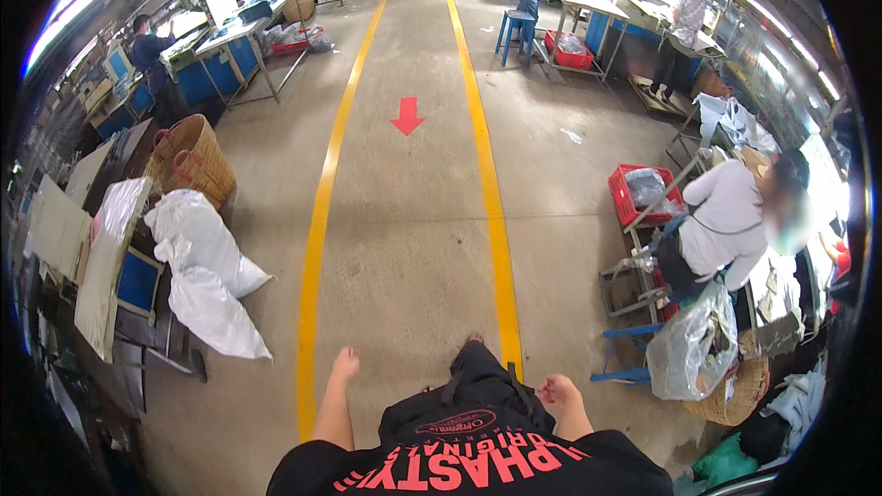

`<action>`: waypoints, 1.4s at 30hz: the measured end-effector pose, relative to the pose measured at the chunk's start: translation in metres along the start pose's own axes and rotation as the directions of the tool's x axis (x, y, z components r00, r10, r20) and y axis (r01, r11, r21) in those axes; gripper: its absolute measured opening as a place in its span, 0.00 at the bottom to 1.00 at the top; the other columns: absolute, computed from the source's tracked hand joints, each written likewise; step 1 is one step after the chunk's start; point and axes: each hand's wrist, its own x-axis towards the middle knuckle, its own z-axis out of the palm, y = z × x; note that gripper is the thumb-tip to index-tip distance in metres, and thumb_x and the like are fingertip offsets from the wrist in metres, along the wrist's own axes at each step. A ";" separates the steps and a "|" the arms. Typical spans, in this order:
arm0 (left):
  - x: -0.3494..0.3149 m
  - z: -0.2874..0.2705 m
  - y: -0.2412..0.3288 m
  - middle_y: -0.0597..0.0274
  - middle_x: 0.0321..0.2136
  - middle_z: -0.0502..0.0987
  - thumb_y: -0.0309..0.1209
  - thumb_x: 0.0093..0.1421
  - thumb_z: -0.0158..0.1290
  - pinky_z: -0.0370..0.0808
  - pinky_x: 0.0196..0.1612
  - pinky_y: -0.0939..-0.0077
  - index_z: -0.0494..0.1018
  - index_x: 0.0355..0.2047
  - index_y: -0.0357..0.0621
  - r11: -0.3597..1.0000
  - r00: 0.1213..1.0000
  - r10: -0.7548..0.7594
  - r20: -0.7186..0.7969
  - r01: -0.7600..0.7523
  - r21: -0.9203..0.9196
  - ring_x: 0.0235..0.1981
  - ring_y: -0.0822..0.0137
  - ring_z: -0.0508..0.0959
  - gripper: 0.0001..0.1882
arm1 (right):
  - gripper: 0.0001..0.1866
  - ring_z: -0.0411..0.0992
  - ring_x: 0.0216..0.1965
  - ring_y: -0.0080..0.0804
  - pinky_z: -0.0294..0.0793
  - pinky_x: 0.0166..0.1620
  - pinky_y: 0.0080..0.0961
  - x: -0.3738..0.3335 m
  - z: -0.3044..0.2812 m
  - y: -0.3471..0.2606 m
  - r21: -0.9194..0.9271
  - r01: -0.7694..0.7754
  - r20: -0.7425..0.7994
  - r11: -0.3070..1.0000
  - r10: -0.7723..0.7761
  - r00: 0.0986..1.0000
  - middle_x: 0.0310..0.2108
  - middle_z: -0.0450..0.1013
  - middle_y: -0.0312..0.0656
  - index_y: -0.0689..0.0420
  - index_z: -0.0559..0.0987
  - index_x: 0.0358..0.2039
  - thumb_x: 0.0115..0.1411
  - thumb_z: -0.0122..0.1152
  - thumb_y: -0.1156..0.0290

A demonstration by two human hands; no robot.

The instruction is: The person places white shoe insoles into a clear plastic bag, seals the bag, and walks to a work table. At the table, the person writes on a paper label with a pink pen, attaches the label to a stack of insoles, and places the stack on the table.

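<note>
My left hand (345,364) hangs at my side over the yellow floor line on the left, its fingers folded in and nothing seen in them. On the other side, beside my black trousers (478,367), my right hand (559,391) hangs with loosely bent, slightly parted fingers and holds nothing visible. Neither hand touches an object. One foot (474,338) shows ahead of me on the concrete walkway (404,257), between the two yellow lines.
A red floor arrow (407,117) points toward me. White sacks (207,271) and a wicker basket (195,161) stand left. At right, a person in white (721,216) sits beside a red crate (643,188), a blue stool (625,354) and a clear plastic bag (694,349). Others work at benches farther off.
</note>
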 end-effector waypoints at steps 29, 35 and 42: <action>0.520 -0.087 0.607 0.48 0.37 0.82 0.36 0.72 0.52 0.80 0.36 0.57 0.73 0.55 0.32 0.897 0.917 -0.224 0.331 0.326 -0.299 0.35 0.55 0.83 0.20 | 0.35 0.76 0.21 0.44 0.83 0.43 0.48 0.235 0.127 -0.982 -0.121 -0.139 0.154 0.983 0.157 0.976 0.17 0.74 0.47 0.57 0.75 0.19 0.74 0.42 0.43; 0.696 -0.144 0.927 0.50 0.50 0.82 0.27 0.69 0.46 0.79 0.40 0.59 0.71 0.60 0.41 0.999 0.976 0.038 0.217 -0.043 0.019 0.37 0.56 0.84 0.20 | 0.30 0.77 0.22 0.41 0.83 0.46 0.49 0.267 0.094 -1.087 -0.035 -0.042 0.205 0.998 0.048 0.978 0.17 0.74 0.45 0.53 0.73 0.17 0.74 0.44 0.49; 0.820 -0.127 1.150 0.49 0.50 0.79 0.28 0.69 0.44 0.79 0.35 0.59 0.68 0.63 0.48 0.951 0.949 0.170 0.266 -0.088 -0.295 0.34 0.57 0.83 0.22 | 0.25 0.75 0.22 0.37 0.78 0.37 0.43 0.367 0.071 -1.214 0.259 -0.045 0.277 0.965 -0.029 0.961 0.22 0.79 0.48 0.51 0.73 0.19 0.73 0.45 0.53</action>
